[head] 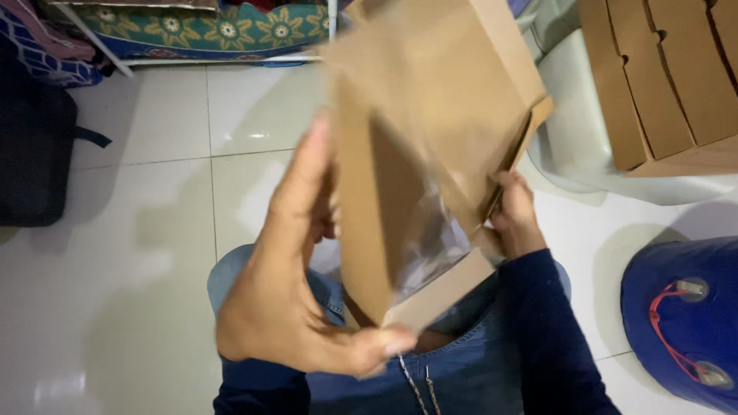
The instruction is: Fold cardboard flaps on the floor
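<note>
Right, we see both our hands on a brown cardboard box (430,115) with a clear plastic window (430,238), held up above our lap, centre frame, running from about 6 o'clock up to 12. Left hand (284,300) sits at 7 o'clock, fingers stretched flat along the box's left side, thumb (369,346) tucked under the bottom corner, so it is a loose, mostly open hold on the box. Right hand (515,215) is at 3 o'clock of the box, fingers curled around the right edge near a folded flap (523,142), closed on the cardboard. Box is tilted, motion-blurred at the top. Below it we see our jeans (461,376) and a dark blue sleeve (546,338) on the right arm. White tiled floor (138,253) all around. At 1 to 2 o'clock, a stack of flat cardboard boxes (661,77) rests on a pale sheet. At 4 o'clock, a blue rounded container (684,315) with a red cord. At 9 o'clock, a dark bag (34,161). At 11 o'clock, patterned fabric (215,31) with yellow flowers.
</note>
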